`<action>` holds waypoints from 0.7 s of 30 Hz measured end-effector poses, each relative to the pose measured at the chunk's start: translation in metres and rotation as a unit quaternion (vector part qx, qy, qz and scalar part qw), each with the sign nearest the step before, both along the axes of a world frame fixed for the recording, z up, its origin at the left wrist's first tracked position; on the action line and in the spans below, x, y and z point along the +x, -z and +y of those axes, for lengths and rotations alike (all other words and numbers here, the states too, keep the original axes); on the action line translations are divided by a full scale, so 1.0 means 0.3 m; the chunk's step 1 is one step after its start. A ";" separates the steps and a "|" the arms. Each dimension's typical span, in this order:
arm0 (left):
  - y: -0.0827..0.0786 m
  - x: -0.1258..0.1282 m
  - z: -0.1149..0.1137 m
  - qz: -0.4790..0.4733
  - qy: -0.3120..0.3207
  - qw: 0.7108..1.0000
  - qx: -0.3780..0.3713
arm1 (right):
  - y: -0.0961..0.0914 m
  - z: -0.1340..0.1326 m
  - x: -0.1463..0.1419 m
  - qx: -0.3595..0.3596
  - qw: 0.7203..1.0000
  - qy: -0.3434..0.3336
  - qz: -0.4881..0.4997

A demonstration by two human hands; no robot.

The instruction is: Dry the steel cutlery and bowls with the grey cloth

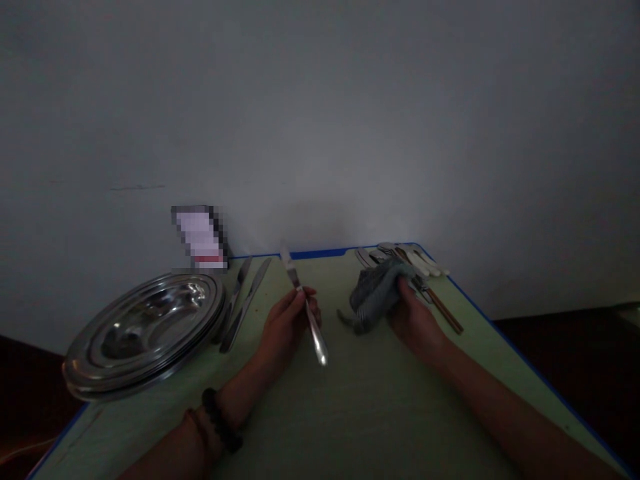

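Observation:
Pinched in my left hand (293,313) is a silver table knife (315,333), its blade pointing toward the wall and its handle toward me. My right hand (417,320) grips a crumpled grey cloth (377,297), apart from the knife. Two more table knives (249,303) lie side by side on the table, left of my left hand. Beyond the cloth, and partly covered by it, is a group of spoons and other cutlery (387,250). Some pieces there have white handles (425,263), and one brown handle (443,310) sticks out toward me.
Several shiny metal plates (145,327) are stacked at the left of the green table (340,413), which has a blue edge. A phone-like device with a blurred screen (203,237) leans on the grey wall (320,120) behind the plates.

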State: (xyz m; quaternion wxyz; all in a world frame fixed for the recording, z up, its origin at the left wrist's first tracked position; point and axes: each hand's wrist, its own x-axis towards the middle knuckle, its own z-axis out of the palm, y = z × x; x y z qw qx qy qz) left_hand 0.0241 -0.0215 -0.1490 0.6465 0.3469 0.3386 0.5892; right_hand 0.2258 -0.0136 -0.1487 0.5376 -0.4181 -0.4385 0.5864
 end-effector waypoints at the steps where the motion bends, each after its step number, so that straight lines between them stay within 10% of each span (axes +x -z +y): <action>1: -0.007 0.002 -0.008 0.009 0.035 0.999 -0.002 | -0.004 0.004 -0.002 -0.011 0.999 0.006 0.050; 15: -0.025 0.023 -0.093 0.232 0.129 0.964 0.014 | 0.037 0.006 0.000 -0.118 0.980 -0.048 0.151; 21: -0.026 0.022 -0.103 0.317 0.152 0.935 0.045 | 0.023 0.000 -0.004 -0.104 0.993 -0.044 0.039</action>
